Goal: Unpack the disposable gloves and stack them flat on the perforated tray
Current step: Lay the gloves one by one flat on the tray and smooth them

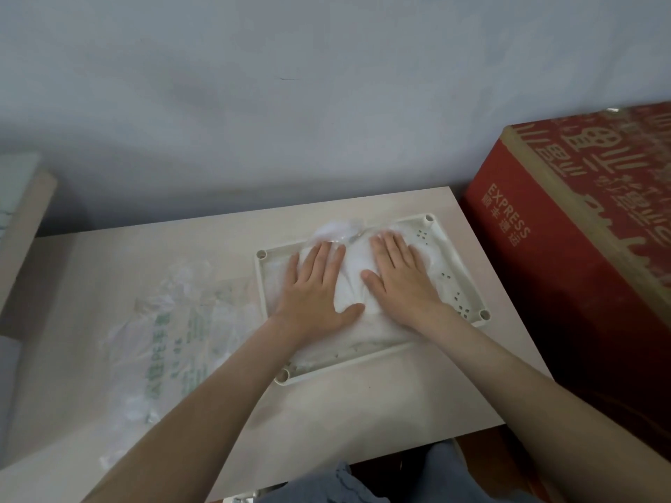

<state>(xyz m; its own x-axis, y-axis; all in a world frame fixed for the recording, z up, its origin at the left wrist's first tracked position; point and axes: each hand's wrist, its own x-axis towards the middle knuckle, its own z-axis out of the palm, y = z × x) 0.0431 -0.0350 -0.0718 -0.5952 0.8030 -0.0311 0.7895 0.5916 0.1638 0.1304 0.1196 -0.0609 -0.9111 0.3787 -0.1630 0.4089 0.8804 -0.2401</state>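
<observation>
Pale wood shows at the far left edge, where a board (pixel 25 230) leans at a slant, partly cut off by the frame. Just right of it begins the light wooden table (pixel 363 404), set against a grey wall (pixel 290 103). On the table's left half lies a crumpled clear plastic bag (pixel 174 335) with green print, flat and slack, its right edge close to the tray without clearly touching it.

The perforated tray (pixel 454 281), cream plastic with a round post at each corner, sits right of the table's middle, turned a little askew. A soft white stack of disposable gloves (pixel 350 281) lies inside it, with some thin film spilling over the far rim.

The left hand (pixel 316 292) presses palm-down on the left part of the stack, fingers straight and spread, thumb pointing inward. The right hand (pixel 403 281) lies just beside it on the right part, likewise flat, fingers extended and thumb angled toward the other hand. Neither hand grips anything. Bare tray floor with small groups of holes shows to the right of the right hand.

Farthest right, a red carton (pixel 581 248) printed with "EXPRESS" stands against the table's edge. Blue-grey fabric (pixel 399 484) shows at the bottom.
</observation>
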